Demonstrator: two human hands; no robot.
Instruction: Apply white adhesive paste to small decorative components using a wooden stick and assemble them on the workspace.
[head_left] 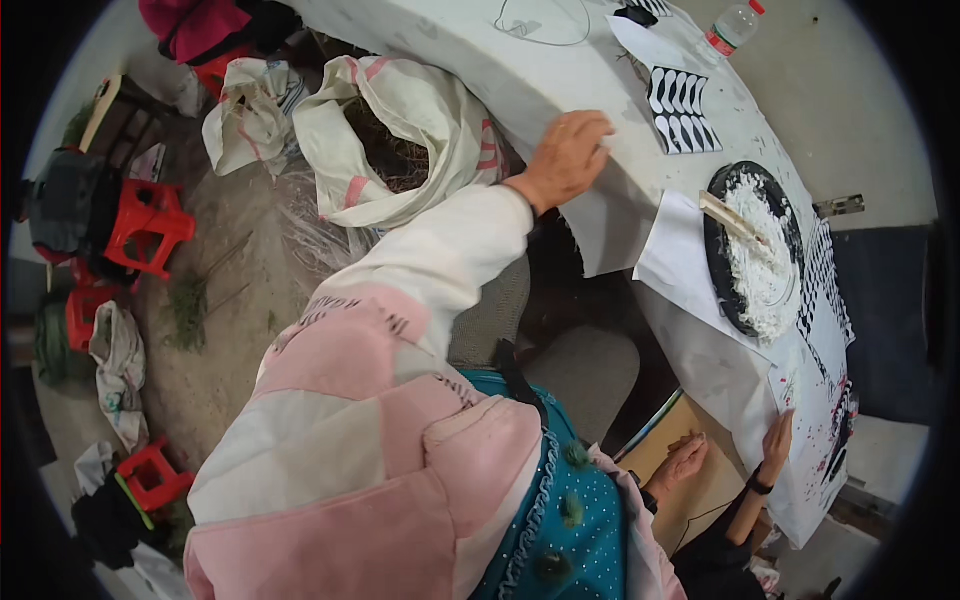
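Note:
My left hand (568,157) is at the near edge of the white-covered table (560,60). Its fingers are loosely bent with the thumb apart, and nothing shows between them. My right hand (681,463) is low beside the table, over a tan board or box (662,432). Its fingers are bent close together, and whatever they may hold cannot be made out. Farther along the table stands a round black tray (718,270) of white paste (765,270), with a flat wooden stick (733,218) lying across it. A black sheet with white spoon-shaped pieces (684,110) lies nearby.
A co-worker's hand (776,445) rests at the table's right edge. A plastic bottle (734,28) stands at the far side. White sacks (450,110) of dry plant matter sit left of the table. Red stools (150,228) stand on the floor at left.

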